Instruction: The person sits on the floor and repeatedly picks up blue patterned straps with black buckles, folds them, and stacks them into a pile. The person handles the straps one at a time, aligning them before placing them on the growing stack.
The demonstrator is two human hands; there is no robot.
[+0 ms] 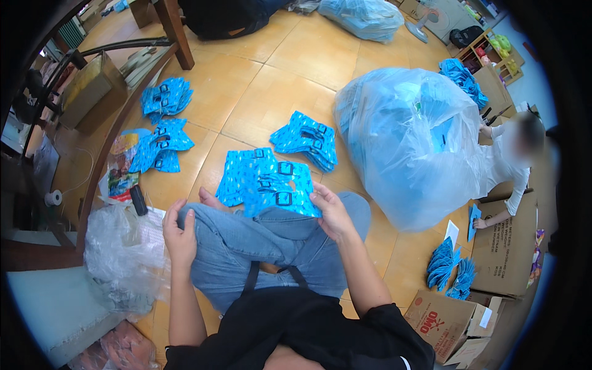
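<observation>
Piece in blue (302,180) sat pinched between fingertips of your right hand (331,212); left hand (180,233) gaped loosely. Looked mid-handling; next move wanted steady grip, imo.

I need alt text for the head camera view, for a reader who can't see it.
The right hand holds blue patterned material above the wearer's crossed, jeans-clad legs; the left hand appears empty. Stacks of similar pieces lie on the tiled floor, and a large translucent bag stands at right near a co-worker.
</observation>
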